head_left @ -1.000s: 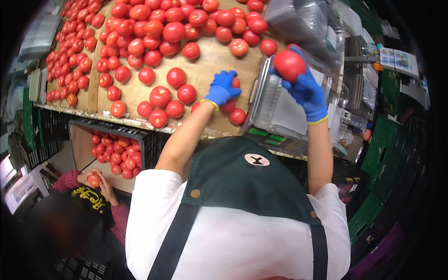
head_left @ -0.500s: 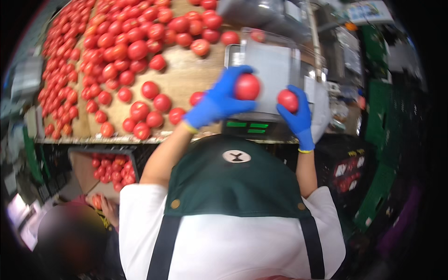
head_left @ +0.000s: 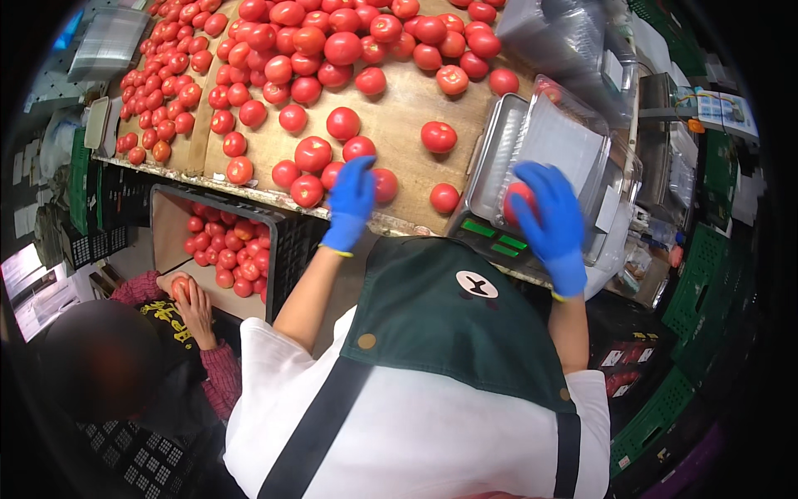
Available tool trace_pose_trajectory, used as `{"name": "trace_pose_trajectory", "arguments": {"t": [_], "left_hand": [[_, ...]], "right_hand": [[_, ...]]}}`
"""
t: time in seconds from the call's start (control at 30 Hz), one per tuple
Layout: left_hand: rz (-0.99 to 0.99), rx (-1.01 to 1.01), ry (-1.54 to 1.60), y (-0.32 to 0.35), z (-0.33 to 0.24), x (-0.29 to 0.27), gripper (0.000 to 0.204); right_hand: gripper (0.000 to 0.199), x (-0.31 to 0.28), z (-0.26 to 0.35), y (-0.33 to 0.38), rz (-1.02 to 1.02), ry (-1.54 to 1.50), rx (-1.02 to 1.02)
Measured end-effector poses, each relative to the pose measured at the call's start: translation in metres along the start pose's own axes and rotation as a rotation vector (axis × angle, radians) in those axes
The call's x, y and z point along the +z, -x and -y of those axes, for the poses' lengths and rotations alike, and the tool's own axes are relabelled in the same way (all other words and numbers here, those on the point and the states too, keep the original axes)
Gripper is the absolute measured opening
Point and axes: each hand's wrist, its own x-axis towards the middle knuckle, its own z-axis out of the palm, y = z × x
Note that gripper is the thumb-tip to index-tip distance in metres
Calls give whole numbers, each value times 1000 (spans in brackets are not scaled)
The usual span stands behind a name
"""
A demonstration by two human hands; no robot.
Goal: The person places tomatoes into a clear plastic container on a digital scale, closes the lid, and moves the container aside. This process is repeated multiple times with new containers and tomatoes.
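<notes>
Many red tomatoes (head_left: 313, 153) lie loose on a sloping wooden board (head_left: 399, 125). My left hand (head_left: 352, 202), in a blue glove, reaches over the board's front edge with fingers spread, resting between two tomatoes, one of them (head_left: 386, 185) just to its right. My right hand (head_left: 550, 223), also gloved in blue, is cupped over a tomato (head_left: 514, 200) that sits in a clear plastic tray (head_left: 549, 137) on a metal scale (head_left: 490, 237) with a green display.
Below the board, a black crate (head_left: 287, 241) holds a box of more tomatoes (head_left: 229, 249). Another person crouches at lower left, one hand (head_left: 193, 303) holding a tomato by that box. Green crates (head_left: 698, 283) stand at right, plastic bags (head_left: 573, 37) behind the scale.
My left hand has gone from the scale, where it held a tomato, back down-left to the board. My right hand has lowered its tomato into the tray.
</notes>
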Motion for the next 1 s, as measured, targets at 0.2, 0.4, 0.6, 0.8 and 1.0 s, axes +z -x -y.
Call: {"name": "trace_pose_trajectory", "arguments": {"t": [0.2, 0.4, 0.6, 0.8, 1.0], "left_hand": [[-287, -309, 108, 31, 52, -50, 21], [-202, -273, 124, -22, 57, -65, 21], [105, -119, -450, -107, 85, 1, 54], [277, -50, -38, -138, 23, 33, 74], [376, 630, 277, -95, -176, 100, 66]], "right_hand": [[43, 164, -15, -99, 431, 350, -131], [40, 174, -10, -154, 964, -29, 79], [38, 83, -5, -119, 459, -1041, 293], [62, -36, -51, 10, 35, -1614, 406], [55, -10, -92, 56, -362, -418, 593]]}}
